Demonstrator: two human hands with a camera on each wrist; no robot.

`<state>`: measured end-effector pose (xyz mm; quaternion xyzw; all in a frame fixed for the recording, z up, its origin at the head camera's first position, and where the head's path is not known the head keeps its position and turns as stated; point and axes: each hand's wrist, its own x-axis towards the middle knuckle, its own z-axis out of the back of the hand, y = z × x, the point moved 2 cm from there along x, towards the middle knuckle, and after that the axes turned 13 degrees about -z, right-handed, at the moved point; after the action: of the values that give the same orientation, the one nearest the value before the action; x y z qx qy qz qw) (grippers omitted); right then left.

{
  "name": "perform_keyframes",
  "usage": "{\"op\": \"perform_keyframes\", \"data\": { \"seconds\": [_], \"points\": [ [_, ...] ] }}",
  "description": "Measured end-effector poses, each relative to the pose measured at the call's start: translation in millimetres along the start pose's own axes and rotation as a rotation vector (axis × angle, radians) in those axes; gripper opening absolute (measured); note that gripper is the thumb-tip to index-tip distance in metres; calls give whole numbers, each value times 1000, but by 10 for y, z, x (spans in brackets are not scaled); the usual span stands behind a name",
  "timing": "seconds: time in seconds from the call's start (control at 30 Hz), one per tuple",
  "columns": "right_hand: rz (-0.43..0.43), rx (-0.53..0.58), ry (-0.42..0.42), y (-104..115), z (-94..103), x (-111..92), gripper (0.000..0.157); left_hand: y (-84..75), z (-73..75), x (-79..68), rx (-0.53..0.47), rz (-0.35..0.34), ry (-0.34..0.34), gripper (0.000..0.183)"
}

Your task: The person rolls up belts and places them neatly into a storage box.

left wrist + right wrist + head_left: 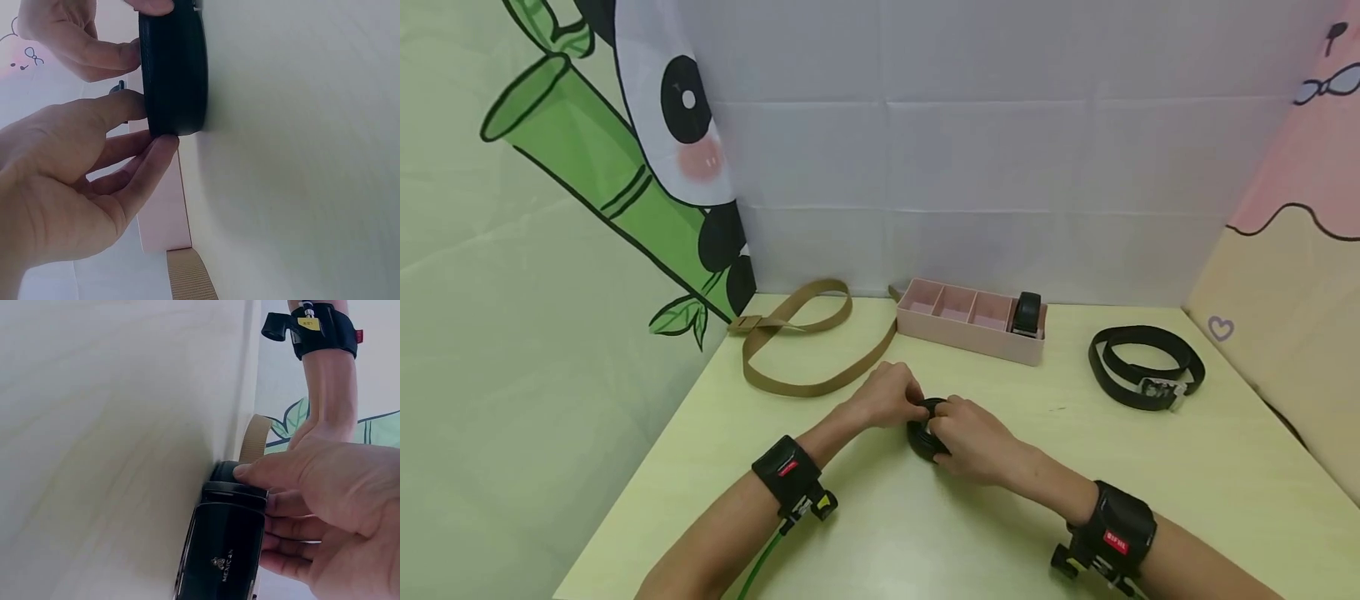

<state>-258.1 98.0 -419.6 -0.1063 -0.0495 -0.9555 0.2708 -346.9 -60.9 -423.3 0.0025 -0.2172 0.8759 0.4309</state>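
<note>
The forearms slant in from eight and four o'clock, and both hands' grips are closed on a coiled black belt [919, 442] on the table [880, 542]: left hand [886, 398] at its ten o'clock, right hand [976, 442] at three. Its lettered buckle [225, 556] is glossy. A ribbed tan strap [808, 390] loops toward ten o'clock; a pink compartmented box [962, 335] sits at one.

A rolled belt [922, 448] lies on the table [910, 533] between left hand [889, 395] and right hand [976, 438], behind it a compartment tray [966, 332], another belt [1027, 312] in its rightmost compartment, with a webbing belt [805, 389] left and a buckled belt [1116, 393] right.
</note>
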Motion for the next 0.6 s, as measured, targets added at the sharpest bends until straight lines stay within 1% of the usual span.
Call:
{"op": "perform_keyframes", "data": {
  "seconds": [0.17, 0.4, 0.5, 0.6],
  "points": [
    [5, -47, 30, 7, 23, -2, 24, 7, 7, 7, -20, -15, 19, 11],
    [27, -67, 3, 5, 5, -15, 17, 27, -13, 17, -32, -14, 13, 10],
    [42, -25, -10, -33, -9, -20, 14, 50, -35, 5, -57, -11, -2, 10],
    [42, 64, -2, -111, -12, -48, 14, 82, -65, -16, -96, -43, -26, 12]
  ]
}}
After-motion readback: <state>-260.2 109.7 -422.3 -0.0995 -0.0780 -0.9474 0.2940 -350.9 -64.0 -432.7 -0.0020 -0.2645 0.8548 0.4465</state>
